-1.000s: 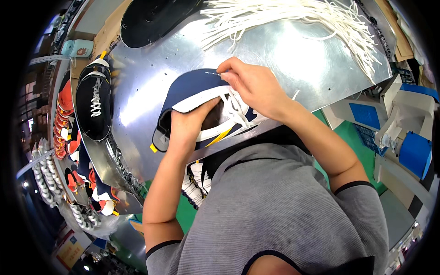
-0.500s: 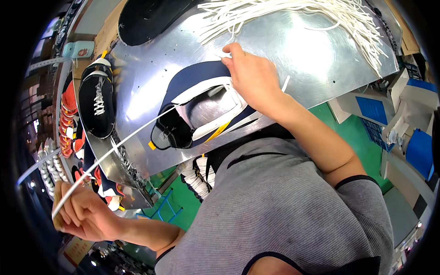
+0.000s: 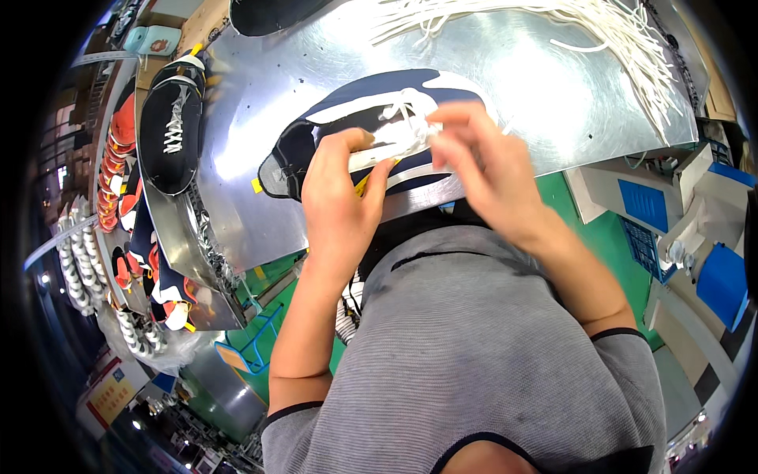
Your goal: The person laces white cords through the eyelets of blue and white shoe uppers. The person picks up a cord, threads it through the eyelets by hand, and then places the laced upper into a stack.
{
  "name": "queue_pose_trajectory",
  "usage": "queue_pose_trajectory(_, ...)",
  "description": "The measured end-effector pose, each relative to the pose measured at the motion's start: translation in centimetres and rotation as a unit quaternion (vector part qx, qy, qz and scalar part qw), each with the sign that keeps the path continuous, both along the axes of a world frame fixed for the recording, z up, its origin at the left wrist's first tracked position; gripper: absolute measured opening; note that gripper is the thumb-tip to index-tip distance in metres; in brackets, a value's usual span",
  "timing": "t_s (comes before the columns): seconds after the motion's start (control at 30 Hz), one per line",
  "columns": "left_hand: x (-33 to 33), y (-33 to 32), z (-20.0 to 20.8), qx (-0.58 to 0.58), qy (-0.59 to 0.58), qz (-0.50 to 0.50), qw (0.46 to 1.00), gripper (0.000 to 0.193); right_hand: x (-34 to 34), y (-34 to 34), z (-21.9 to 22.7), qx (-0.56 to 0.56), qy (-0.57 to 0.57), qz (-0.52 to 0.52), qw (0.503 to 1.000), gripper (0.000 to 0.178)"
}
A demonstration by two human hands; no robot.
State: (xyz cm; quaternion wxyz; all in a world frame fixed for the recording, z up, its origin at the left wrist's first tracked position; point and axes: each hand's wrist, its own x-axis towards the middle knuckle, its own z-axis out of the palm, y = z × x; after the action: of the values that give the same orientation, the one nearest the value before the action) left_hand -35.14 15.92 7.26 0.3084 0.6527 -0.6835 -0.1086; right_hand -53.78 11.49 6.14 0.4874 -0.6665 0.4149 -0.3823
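– Navy-and-white shoe [image 3: 355,92]: where is it set?
– On the metal table [image 3: 245,221], under both hands. Heel, with yellow tab [image 3: 257,186], is pointed left of the left grip. Toe end is partly covered by the right hand [image 3: 489,170].
– Left hand [image 3: 339,193] state?
– Nearly closed. Near edge of the shoe opening is pinched: fingers laid over the inside, thumb set on the outer side by a yellow strip [image 3: 362,186].
– Right?
– Blurred. Fingers are part-curled, thumb and index brought close to the white lace [image 3: 407,110]. Whether lace is held can't be told.
– Lace position?
– Looped over the shoe opening, between the two grips.
– Surroundings?
– Lace pile [image 3: 584,20] is spread on the table, beyond the right grip. Black shoe [image 3: 162,134], white-laced, is placed well left of the left grip. Black piece [image 3: 272,14] beyond the left grip is cut off by the upper edge of view. Red pieces [image 3: 114,174] are stacked farther left, past the black shoe.
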Motion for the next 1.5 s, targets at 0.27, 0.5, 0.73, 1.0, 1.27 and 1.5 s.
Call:
queue_pose_trajectory(0.27, 0.3, 0.1, 0.0, 0.045, 0.052, 0.042, 0.997, 0.033, 0.1, 1.8, -1.4, 0.057, 0.052, 0.043, 0.996, 0.016)
queue_pose_trajectory(0.5, 0.3, 0.7, -1.0, -0.030, 0.044, -0.048, 0.997, 0.029, 1.1, 1.2, -0.9, 0.117, 0.084, 0.031, 0.989, 0.018)
queue_pose_trajectory(0.73, 0.7, 0.8, -1.6, -0.067, 0.046, -0.099, 0.992, 0.026, 3.7, 0.6, -1.9, 0.175, 0.014, 0.031, 0.984, 0.020)
queue_pose_trajectory(1.0, 1.7, 1.6, -2.6, -0.185, 0.002, -0.160, 0.970, 0.039, -2.9, -0.6, 4.3, 0.070, -0.023, 0.003, 0.997, 0.017)
queue_pose_trajectory(1.27, 1.7, 1.9, -2.4, -0.197, -0.026, -0.201, 0.959, 0.033, 2.5, -4.0, 2.0, -0.137, 0.272, 0.266, 0.915, 0.018)
queue_pose_trajectory(1.5, 1.7, 1.4, -2.4, -0.116, 0.046, -0.192, 0.973, 0.035, 1.9, -4.2, 2.4, -0.056, 0.087, 0.147, 0.984, 0.022)
